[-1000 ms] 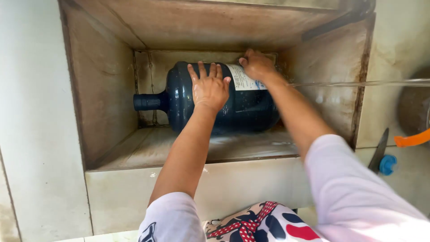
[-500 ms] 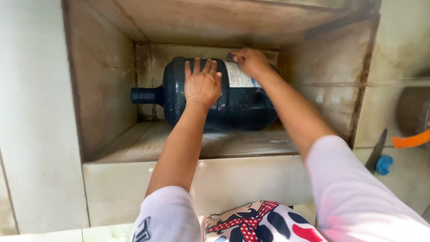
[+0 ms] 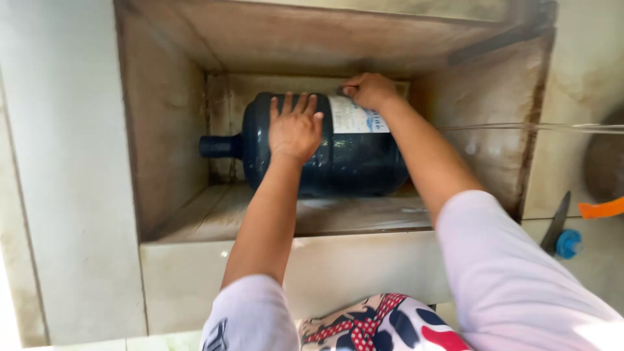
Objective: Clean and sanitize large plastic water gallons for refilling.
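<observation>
A large dark blue water jug (image 3: 351, 159) lies on its side at the back of a stone wall niche (image 3: 214, 214), its neck and cap pointing left. A white label wraps its upper middle. My left hand (image 3: 296, 127) lies flat on the jug's front with fingers spread. My right hand (image 3: 369, 90) curls over the top of the jug near the label, against the niche's back wall. Both forearms reach in over the niche's front ledge.
The niche has stained stone walls, a low front ledge (image 3: 351, 260) and a ceiling close above the jug. To the right, outside it, are a blue cap (image 3: 569, 244), an orange handle (image 3: 601, 208) and a thin stream of water (image 3: 533, 127). Patterned cloth shows at the bottom.
The jug has slid a little left and deeper into the niche. Both hands stayed on it and moved with it.
</observation>
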